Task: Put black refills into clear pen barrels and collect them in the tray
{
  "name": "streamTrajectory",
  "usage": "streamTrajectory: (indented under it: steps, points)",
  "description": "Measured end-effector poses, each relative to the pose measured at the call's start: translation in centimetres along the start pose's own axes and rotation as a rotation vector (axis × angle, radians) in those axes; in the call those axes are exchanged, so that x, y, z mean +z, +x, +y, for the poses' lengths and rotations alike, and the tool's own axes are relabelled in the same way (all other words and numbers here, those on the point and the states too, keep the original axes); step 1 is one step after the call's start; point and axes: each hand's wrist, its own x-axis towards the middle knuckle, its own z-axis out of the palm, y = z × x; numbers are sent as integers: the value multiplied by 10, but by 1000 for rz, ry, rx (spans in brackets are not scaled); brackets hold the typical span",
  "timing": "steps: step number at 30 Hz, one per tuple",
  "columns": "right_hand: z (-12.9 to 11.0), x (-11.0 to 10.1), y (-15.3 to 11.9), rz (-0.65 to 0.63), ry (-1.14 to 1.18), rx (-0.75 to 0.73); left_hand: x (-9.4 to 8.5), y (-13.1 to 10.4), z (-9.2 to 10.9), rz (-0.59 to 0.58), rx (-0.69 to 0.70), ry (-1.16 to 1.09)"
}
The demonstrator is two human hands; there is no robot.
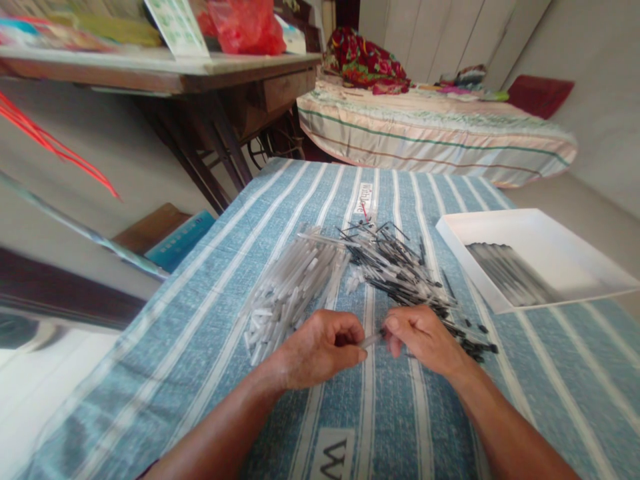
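My left hand pinches one end of a short translucent tube in front of the piles. At the tube's other end, my right hand has its fingers closed on a small dark piece that meets the tube. Beyond my left hand lies a heap of clear, whitish tubes. A tangled pile of thin black and clear sticks spreads beyond my right hand, some with black tips. Several filled dark-and-clear sticks lie side by side in a white tray.
A blue and white striped cloth covers the table. A wooden desk with a red plastic bag stands at the back left. Behind is a bed with a floral red cloth. A blue box sits low at left.
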Motion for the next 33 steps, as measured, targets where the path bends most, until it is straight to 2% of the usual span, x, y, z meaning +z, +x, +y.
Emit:
streamTrajectory:
  steps: [19, 27, 30, 33]
  points:
    - [-3, 1, 0, 7, -33, 5, 1, 0, -2, 14, 15, 8]
    - [-4, 2, 1, -22, -15, 45, 1, 0, -5, 14, 46, 93]
    - [-3, 3, 1, -38, -10, 46, 1, 0, -6, 32, 105, 226]
    - [-1, 6, 2, -38, 27, 95, 2, 0, -7, 114, 238, 530]
